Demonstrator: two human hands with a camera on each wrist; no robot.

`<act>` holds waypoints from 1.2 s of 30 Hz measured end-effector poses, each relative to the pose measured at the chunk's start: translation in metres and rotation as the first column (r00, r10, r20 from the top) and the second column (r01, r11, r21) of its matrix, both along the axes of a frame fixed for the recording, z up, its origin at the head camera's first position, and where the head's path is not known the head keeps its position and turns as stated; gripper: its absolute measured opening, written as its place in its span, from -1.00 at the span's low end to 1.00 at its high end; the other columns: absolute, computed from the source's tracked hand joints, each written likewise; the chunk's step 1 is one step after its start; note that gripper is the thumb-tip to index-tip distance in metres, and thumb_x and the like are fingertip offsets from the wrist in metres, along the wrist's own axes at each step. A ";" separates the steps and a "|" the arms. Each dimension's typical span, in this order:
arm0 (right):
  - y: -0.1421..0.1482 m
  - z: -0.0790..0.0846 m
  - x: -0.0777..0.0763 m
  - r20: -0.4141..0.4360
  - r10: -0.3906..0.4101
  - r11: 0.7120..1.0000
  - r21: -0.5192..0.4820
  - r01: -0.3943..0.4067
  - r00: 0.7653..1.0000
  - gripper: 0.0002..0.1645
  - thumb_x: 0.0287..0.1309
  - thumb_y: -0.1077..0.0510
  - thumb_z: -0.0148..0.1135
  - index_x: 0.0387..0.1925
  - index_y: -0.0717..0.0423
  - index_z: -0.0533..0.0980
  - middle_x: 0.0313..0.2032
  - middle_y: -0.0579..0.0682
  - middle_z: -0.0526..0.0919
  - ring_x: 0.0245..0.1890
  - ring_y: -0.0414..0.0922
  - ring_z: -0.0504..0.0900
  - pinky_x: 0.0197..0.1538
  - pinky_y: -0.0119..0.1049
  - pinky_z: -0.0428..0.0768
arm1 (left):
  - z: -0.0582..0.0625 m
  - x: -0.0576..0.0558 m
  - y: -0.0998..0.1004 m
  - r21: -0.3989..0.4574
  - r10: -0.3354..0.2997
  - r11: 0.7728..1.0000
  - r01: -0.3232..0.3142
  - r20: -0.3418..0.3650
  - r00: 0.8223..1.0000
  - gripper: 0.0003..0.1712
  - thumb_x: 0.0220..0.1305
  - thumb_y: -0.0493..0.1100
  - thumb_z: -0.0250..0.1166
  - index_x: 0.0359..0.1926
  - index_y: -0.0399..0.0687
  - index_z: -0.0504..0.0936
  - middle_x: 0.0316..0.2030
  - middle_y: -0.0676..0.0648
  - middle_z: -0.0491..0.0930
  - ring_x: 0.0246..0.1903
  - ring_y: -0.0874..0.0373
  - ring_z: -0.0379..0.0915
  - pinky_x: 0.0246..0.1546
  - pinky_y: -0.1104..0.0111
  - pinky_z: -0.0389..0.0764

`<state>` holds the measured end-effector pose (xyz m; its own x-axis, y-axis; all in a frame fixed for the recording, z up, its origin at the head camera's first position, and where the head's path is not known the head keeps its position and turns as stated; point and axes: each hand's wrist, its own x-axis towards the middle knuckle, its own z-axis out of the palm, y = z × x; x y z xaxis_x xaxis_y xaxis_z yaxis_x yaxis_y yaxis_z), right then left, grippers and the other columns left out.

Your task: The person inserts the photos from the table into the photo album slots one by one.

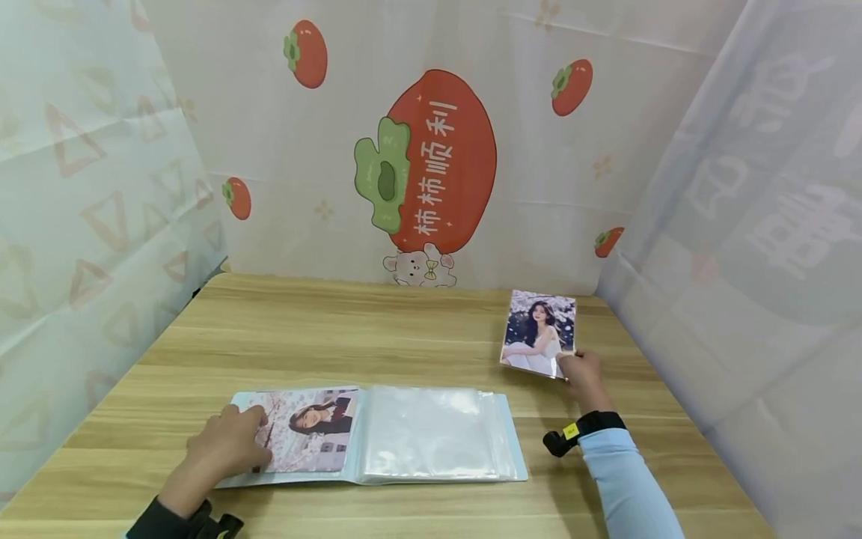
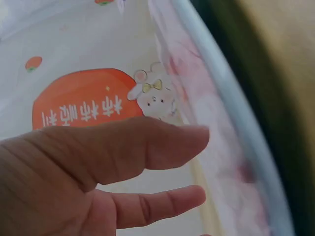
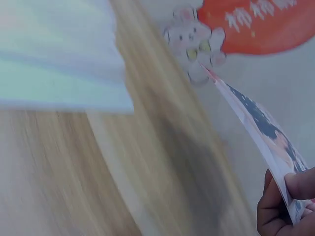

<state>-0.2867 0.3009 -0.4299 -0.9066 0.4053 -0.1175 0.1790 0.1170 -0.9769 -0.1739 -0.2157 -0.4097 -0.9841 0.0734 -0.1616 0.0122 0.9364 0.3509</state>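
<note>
A photo album (image 1: pixel 431 434) with a light blue cover lies spread on the wooden table. A picture of a long-haired person among pink blossoms (image 1: pixel 319 427) fills its left page, turned sideways. My left hand (image 1: pixel 229 442) rests on that page's left part; in the left wrist view its thumb (image 2: pixel 162 145) and a finger extend toward the page. Clear plastic sleeves (image 1: pixel 427 430) make up the right side. My right hand (image 1: pixel 584 378) pinches the lower right corner of a photo (image 1: pixel 539 333) showing a person in a white dress, held above the table.
The wooden table (image 1: pixel 337 329) reaches back to a pale cloth backdrop (image 1: pixel 269 150) printed with persimmons. Similar cloth (image 1: pixel 747 262) hangs at both sides. Each wrist wears a black strap with a small camera (image 1: pixel 559 443).
</note>
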 end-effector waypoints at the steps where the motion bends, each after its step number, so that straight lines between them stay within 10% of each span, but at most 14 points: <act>1: -0.006 0.003 0.001 -0.020 0.014 1.000 -0.024 -0.014 1.000 -0.43 0.13 0.38 -0.03 0.14 0.61 0.13 -0.13 0.24 0.28 -0.34 -0.07 0.40 -0.33 -0.32 0.51 | 0.003 -0.001 0.004 0.003 0.002 1.000 -0.002 -0.022 1.000 -0.50 -0.15 -0.12 0.43 -0.15 -0.25 0.52 -0.32 -0.22 0.38 -0.38 -0.13 0.30 -0.50 -0.03 0.37; 9: -0.058 0.016 0.015 -0.093 0.146 0.977 -0.140 -0.159 0.985 -0.52 0.19 0.38 0.00 0.09 0.57 0.16 -0.22 0.19 0.39 -0.41 -0.21 0.48 -0.36 -0.39 0.55 | 0.015 -0.010 0.042 0.274 -0.083 0.951 0.143 -0.219 0.972 -0.49 0.01 -0.19 0.38 -0.02 -0.32 0.47 -0.19 -0.29 0.46 -0.31 -0.08 0.45 -0.44 0.13 0.50; 17: -0.109 0.018 0.045 -0.154 0.274 0.942 -0.153 -0.297 0.949 -0.71 0.08 0.46 0.08 -0.15 0.45 0.26 -0.46 0.03 0.45 -0.48 -0.20 0.49 -0.42 -0.41 0.54 | 0.022 -0.026 0.078 0.636 -0.049 0.755 0.161 -0.190 0.981 -0.44 0.05 -0.40 0.19 0.15 -0.26 0.36 -0.02 -0.31 0.44 -0.21 -0.07 0.51 -0.38 0.18 0.58; 29: -0.151 0.016 0.076 -0.189 0.473 0.824 -0.250 -0.508 0.861 -0.71 0.03 0.51 0.09 -0.21 0.38 0.24 -0.68 -0.15 0.18 -0.67 -0.29 0.23 -0.61 -0.48 0.22 | 0.024 -0.058 0.115 0.906 0.029 0.423 0.002 -0.015 0.999 -0.31 0.24 -0.25 0.20 0.30 -0.32 0.10 0.07 -0.42 0.30 -0.04 -0.20 0.42 -0.16 0.14 0.54; 36: -0.163 0.009 0.086 -0.192 0.554 0.763 -0.271 -0.586 0.810 -0.73 0.04 0.47 0.12 -0.24 0.34 0.24 -0.67 -0.18 0.10 -0.64 -0.27 0.22 -0.58 -0.45 0.26 | 0.027 -0.073 0.113 0.924 0.069 0.382 -0.020 -0.007 0.998 -0.47 0.28 -0.32 0.13 0.21 -0.39 0.19 -0.24 -0.27 0.53 -0.37 0.03 0.55 -0.36 0.22 0.60</act>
